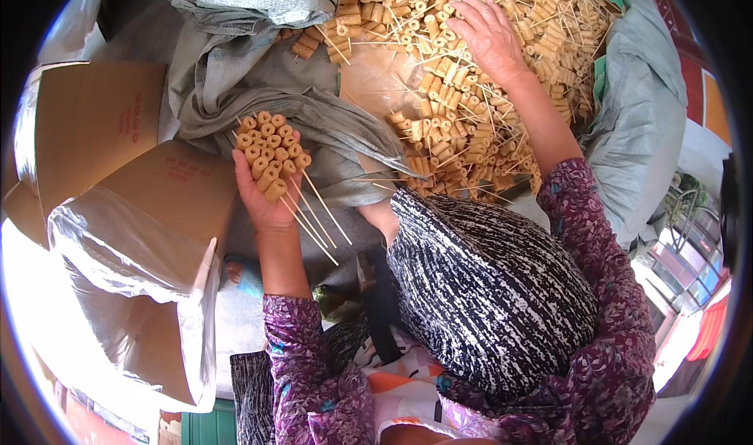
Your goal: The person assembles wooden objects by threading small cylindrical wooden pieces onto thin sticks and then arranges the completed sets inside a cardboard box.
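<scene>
In my left hand [269, 209] is a bundle of skewers [271, 148], strung with golden-brown hollow rolls whose round ends face up. Their thin bare sticks slant down to the right, past the wrist. Across the far side spreads a big heap of the same skewered rolls [471, 123], with sticks pointing every way. My right hand [488, 41] lies palm down on the upper part of this heap, its fingers stretched out and slightly apart. Whether a stick lies beneath the fingertips is hidden.
Grey woven sacking [235, 92] borders the heap on the left, and more sacking [639, 131] rises on the right. Cardboard boxes [98, 103] stand at the left, one lined with clear plastic [118, 249]. My knee under black-and-white patterned cloth [494, 280] sits before the heap.
</scene>
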